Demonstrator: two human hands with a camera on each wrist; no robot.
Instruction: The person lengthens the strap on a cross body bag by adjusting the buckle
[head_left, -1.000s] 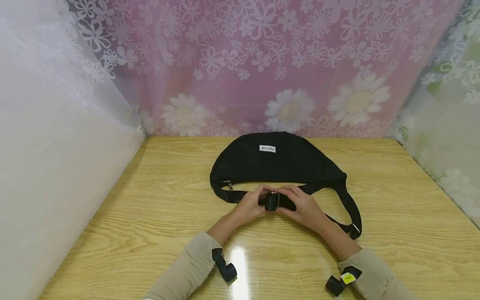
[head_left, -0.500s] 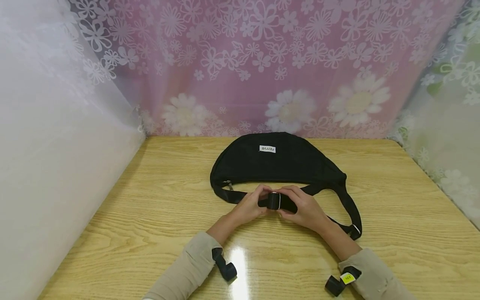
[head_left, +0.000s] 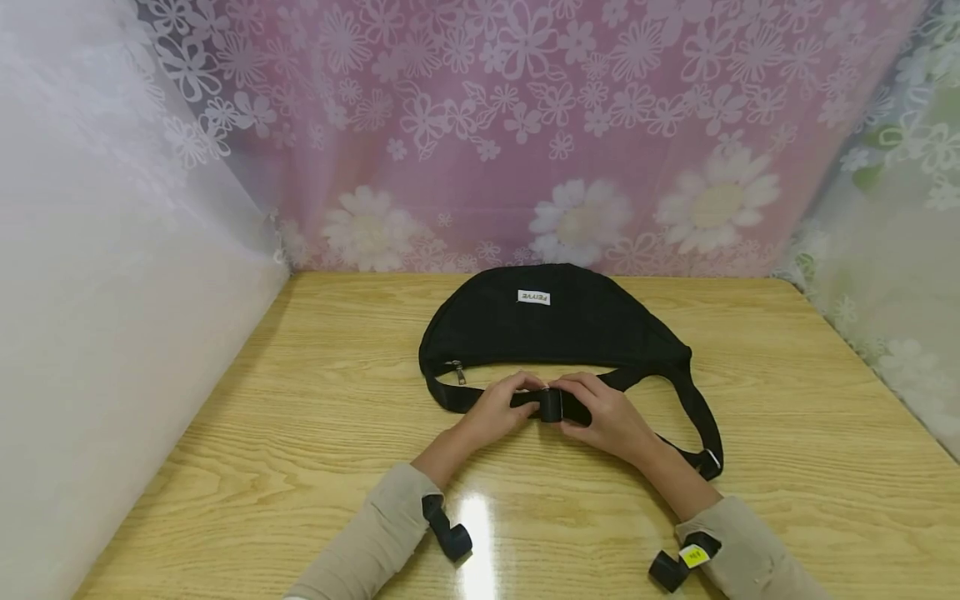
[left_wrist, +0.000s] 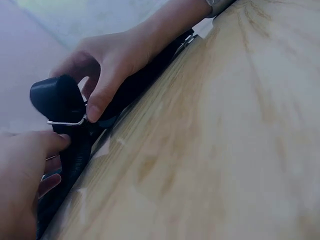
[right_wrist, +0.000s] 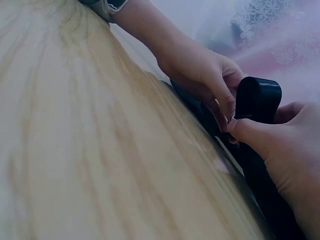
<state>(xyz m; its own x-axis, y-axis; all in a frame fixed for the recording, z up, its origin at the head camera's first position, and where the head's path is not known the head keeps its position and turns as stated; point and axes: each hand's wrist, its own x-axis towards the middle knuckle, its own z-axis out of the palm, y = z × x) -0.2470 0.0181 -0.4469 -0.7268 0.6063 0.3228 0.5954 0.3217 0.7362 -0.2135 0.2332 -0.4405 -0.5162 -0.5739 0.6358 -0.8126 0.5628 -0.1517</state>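
A black half-moon bag [head_left: 551,321] with a white label lies flat on the table, its strap [head_left: 697,408] towards me. Along the strap sits a thin metal slide buckle [left_wrist: 65,122], with a loop of webbing [head_left: 551,406] bulging up through it. Just left of the buckle, my left hand [head_left: 495,412] pinches the strap between thumb and fingers. My right hand [head_left: 611,417] grips the buckle's end, its thumb at the metal in the left wrist view; the webbing passes beneath that palm. The fingers behind the strap are partly hidden.
A second metal buckle [head_left: 711,460] rests on the strap at the right. A zip pull [head_left: 460,372] hangs at the bag's left corner. Floral curtains [head_left: 525,125] enclose the back and sides of the wooden table [head_left: 300,467].
My left hand has slid slightly left and down along the strap. The webbing loop and buckle have shifted a little to the right. My right hand stays nearly still.
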